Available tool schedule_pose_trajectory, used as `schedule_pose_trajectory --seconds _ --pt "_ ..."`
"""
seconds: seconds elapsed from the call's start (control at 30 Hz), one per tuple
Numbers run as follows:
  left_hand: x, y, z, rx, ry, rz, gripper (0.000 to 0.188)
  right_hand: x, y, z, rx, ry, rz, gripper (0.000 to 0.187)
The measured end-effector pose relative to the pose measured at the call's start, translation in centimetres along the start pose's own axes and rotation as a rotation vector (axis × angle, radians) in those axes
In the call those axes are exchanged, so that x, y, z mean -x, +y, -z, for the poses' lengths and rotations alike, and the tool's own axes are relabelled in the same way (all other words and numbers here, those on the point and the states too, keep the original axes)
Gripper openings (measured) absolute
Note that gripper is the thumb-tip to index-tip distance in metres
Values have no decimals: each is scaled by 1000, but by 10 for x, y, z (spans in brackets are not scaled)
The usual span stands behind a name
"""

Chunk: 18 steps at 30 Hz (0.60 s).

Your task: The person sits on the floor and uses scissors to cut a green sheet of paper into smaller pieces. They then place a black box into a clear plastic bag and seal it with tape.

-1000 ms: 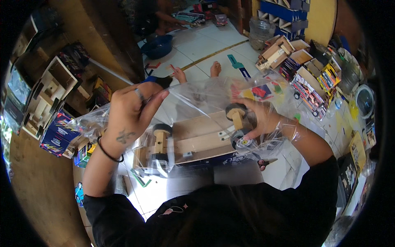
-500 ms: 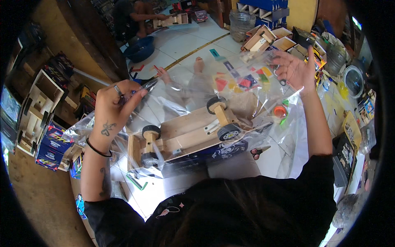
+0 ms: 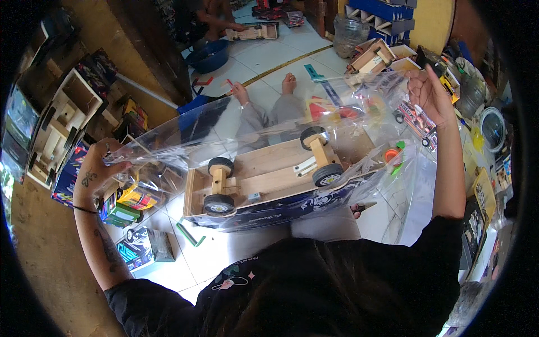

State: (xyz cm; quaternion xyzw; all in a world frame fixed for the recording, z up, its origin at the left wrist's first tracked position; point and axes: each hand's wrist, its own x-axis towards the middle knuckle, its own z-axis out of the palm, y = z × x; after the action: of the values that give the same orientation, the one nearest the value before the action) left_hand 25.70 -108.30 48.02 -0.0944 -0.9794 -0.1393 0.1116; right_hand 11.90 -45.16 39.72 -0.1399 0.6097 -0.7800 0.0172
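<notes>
A wide sheet of clear plastic (image 3: 208, 121) is stretched between my hands. On its left end, my left hand (image 3: 101, 168) is closed with thumb and fingers pinching the film. Raised at the right, my right hand (image 3: 431, 101) has its fingers curled at the film's other end. A wooden toy truck (image 3: 269, 174) lies wheels up across my lap, with black tyres, bare wood underside and a dark blue printed side. Film lies around the truck; whether it is fully enclosed I cannot tell.
Scissors (image 3: 364, 207) lie right of my lap. Boxy toy trucks (image 3: 62, 123) are stacked at left, and a black-and-teal one (image 3: 143, 247) stands on the tiles. A blue basin (image 3: 206, 57) and another person (image 3: 216, 17) are at the far side. More wooden truck bodies (image 3: 370, 56) sit far right.
My left hand has moved left and down, drawing the plastic wider and flatter over the truck. My right hand's fingers have curled in. The view has shifted slightly.
</notes>
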Motion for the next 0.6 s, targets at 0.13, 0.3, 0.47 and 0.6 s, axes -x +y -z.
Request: schedule_pose_trajectory --seconds 0.13,0.3,0.47,0.6 --pt "7 -41 -2 97 85 67 15 -27 -7 -15 165 234 103 26" --pt "17 -78 -5 80 377 -67 25 -58 -68 -63 450 285 380 27" --pt "36 -110 -69 561 398 120 12 -55 -180 -157 529 344 878 28" --pt "19 -80 -130 478 -264 276 22 -46 -195 -237 1307 231 1040 26"
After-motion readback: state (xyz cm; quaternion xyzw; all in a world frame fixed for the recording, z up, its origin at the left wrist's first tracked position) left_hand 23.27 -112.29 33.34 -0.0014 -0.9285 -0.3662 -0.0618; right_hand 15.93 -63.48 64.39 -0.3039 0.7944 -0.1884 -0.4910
